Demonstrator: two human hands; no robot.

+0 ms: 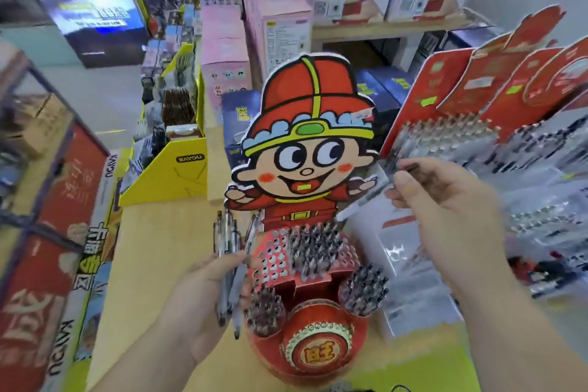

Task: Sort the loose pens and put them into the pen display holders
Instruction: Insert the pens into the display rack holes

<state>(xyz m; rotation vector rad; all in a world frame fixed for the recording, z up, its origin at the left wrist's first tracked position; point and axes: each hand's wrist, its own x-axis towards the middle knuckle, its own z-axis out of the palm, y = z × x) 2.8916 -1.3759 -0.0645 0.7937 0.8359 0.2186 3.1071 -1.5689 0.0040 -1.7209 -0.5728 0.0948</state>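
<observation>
Red cardboard holder (270,353) stands on the bench (159,248) right in front of you. Its grid is full on the right, with empty holes (273,259) on the left. Your left hand (197,293) grips several pens (229,245), fingers curled round them, just beside those holes. Your right hand (445,200) pinches one pen (366,200) between thumb and fingertips, above and right of the holder. Bring it over a free hole, turn it upright and seat it before letting go, without knocking the filled rows.
</observation>
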